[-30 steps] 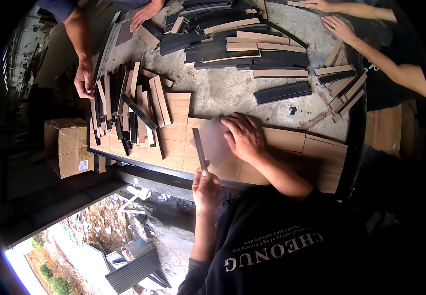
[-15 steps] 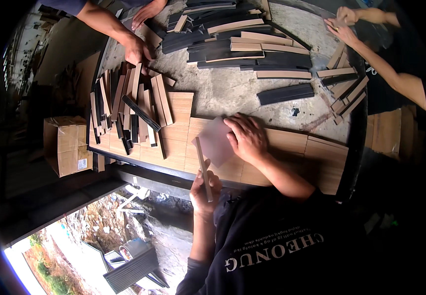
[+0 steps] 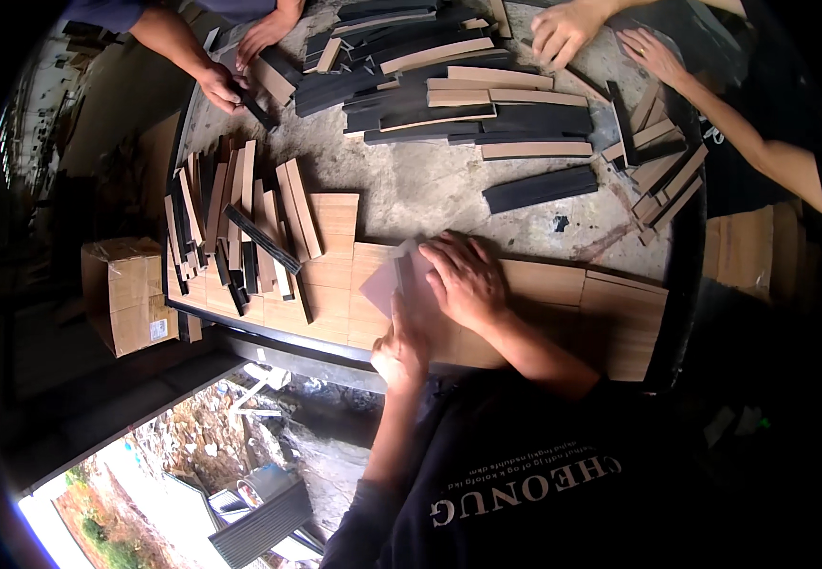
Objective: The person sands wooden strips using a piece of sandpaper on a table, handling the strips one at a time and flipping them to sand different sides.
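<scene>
**Two hands meet on a pale sheet at the near edge of the worktable**

While stacks of tan and black strips [image 3: 240, 228] stand on edge at the left of the grey worktable [image 3: 430, 190], with a cardboard box [image 3: 129, 294] on the floor just beyond that side, the person's own work sits nearer the middle, at the near edge. A small pale sheet [image 3: 394, 281] lies flat there on a row of tan boards [image 3: 544, 284], one corner pointing away from the body.

The left hand [image 3: 401, 349] comes up from below the table edge, curled; its fingertips seem to touch the sheet's near side, though whether they pinch anything is hidden. Directly right of the sheet, the right hand [image 3: 468, 280] lies palm down with fingers spread, pressing on the sheet's right part and holding nothing in a closed grasp. So the sheet lies just left of the right palm and just beyond the left hand, touching both; the right hand covers more of it. Its long axis cannot be told, since that hand hides the far side.

Farther right and toward the back, loose black and tan slats [image 3: 487, 104] lie mostly crosswise, and other people's hands work at the far left corner [image 3: 219, 85] and the far right [image 3: 563, 28].
</scene>
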### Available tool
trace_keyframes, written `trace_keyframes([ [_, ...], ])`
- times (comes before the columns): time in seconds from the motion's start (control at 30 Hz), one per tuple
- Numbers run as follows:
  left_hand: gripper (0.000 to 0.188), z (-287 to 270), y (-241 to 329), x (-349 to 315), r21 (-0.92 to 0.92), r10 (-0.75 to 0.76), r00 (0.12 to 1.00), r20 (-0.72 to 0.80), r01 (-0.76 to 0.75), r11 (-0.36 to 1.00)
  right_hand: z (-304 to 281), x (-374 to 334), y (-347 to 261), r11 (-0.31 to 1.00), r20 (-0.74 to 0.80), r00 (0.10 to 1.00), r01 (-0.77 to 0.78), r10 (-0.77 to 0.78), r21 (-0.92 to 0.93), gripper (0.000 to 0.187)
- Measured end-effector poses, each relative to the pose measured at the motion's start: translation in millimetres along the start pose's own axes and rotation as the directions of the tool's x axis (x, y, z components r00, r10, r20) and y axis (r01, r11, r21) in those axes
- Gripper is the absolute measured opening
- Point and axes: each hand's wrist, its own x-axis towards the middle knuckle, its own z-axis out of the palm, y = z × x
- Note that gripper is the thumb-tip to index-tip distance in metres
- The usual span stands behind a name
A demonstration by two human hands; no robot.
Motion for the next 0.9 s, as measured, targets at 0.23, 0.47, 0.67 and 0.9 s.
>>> trace_keyframes([
  [0.23, 0.041, -14, 19, 123, 0.045, -0.004, 0.997, -0.083, 0.008, 0.999, 1, 4, 3, 0.999, -0.015, 1.000, 0.006, -0.007, -0.050, 0.041],
  [0.47, 0.052, 17, 9, 1, 0.100, 0.127, 0.974, -0.189, -0.110, 0.989, 5, 0, 2, 0.999, -0.052, 0.998, 0.036, -0.038, -0.040, 0.038],
  [0.67, 0.050, -68, -22, 147, 0.064, -0.220, 0.972, -0.078, 0.225, 0.972, -3, 4, 11, 0.991, -0.072, 0.994, 0.079, -0.087, -0.104, 0.044],
  [0.9, 0.038, -251, -330, 114, -0.319, -0.666, 0.556, -0.497, 0.597, 0.736, 9, -4, -5, 0.971, 0.032, 0.979, 0.202, -0.200, -0.127, 0.041],
])
